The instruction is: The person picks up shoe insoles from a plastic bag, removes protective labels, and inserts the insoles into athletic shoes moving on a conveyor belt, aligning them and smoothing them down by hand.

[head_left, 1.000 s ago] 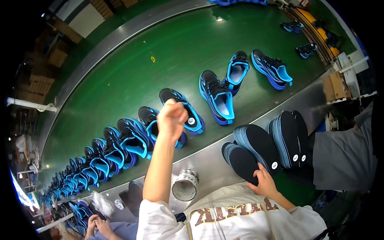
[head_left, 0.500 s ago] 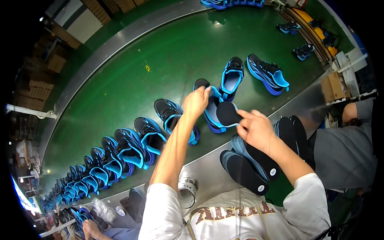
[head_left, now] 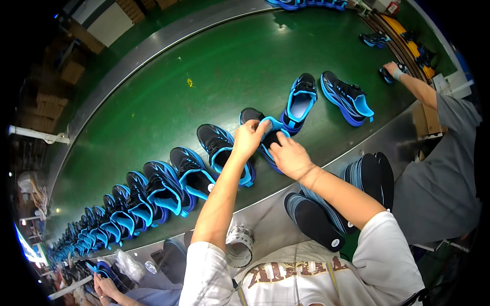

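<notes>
A wide green conveyor belt [head_left: 168, 86] curves through a factory floor, edged by a grey metal ledge [head_left: 357, 143] along the person's side. Both hands meet at one black sneaker with bright blue trim [head_left: 265, 137], standing on the belt just past the ledge. The left hand [head_left: 248, 140] is curled over the shoe's blue collar, fingers closed on its rim. The right hand [head_left: 290, 157] lies just beside it on the near side of the same shoe, fingers pressed together and bent down toward the opening; whether it pinches anything cannot be told. To the left a long row of matching black and blue sneakers [head_left: 153, 191] runs along the belt. On the right, two more [head_left: 326, 97] stand apart. A stack of dark insoles [head_left: 347, 199] rests on the ledge under the right forearm. A roll of tape [head_left: 240, 246] lies near the left elbow.
</notes>
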Motion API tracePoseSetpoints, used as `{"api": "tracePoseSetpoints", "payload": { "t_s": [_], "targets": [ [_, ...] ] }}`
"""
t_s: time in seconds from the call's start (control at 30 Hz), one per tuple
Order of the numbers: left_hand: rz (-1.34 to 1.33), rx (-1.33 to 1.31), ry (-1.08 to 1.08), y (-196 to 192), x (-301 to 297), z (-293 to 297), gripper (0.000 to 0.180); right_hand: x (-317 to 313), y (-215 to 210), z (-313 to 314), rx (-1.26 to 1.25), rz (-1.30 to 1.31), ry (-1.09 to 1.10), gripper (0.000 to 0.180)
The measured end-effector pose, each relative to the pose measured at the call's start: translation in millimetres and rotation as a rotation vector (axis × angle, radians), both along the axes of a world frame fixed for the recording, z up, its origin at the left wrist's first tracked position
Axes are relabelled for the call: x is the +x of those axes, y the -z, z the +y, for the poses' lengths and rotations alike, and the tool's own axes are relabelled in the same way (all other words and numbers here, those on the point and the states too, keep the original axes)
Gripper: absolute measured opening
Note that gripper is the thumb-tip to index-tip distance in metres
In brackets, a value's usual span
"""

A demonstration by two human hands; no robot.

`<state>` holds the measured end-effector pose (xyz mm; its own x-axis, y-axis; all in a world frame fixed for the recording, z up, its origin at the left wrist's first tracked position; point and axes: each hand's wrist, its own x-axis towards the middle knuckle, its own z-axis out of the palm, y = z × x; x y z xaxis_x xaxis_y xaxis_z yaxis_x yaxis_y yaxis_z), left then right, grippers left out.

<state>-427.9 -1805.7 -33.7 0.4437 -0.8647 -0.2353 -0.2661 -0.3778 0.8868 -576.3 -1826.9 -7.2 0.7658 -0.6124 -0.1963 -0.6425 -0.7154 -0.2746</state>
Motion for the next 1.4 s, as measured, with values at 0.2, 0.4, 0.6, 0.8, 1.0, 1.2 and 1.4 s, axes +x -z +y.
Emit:
{"api": "tracePoseSetpoints", "payload": {
  "t_s": [0.2, 0.4, 0.6, 0.8, 1.0, 1.2, 1.4],
  "targets": [
    [0.090, -0.027, 0.008, 2, 3, -1, 0.048, -10, -23, -30, 0.305, 0.165, -0.091, 0.024],
    [0.187, -0.032, -0.006, 4, 1, -1, 0.045, -10, 14, -24, 0.034, 0.017, -0.266, 0.014],
    [0.151, -0.050, 0.001, 14, 2, -3, 0.045, 11, 50, -28, -0.030, 0.130, -0.283, 0.016],
    [0.184, 0.035, 0.042, 9, 4, -2, 0.044, 29, 35, -38, 0.044, 0.607, -0.453, 0.029],
    [0.291, 0.012, 0.016, 10, 7, -2, 0.045, 47, 35, -44, 0.055, 0.868, -0.653, 0.038],
    [0.197, -0.020, -0.056, 19, 4, -6, 0.047, 42, 60, -56, -0.035, 0.731, -0.879, 0.039],
    [-0.656, -0.324, 0.023, 25, 0, -8, 0.035, 21, 25, -51, 0.094, 0.558, -0.833, 0.036]
  ]
}}
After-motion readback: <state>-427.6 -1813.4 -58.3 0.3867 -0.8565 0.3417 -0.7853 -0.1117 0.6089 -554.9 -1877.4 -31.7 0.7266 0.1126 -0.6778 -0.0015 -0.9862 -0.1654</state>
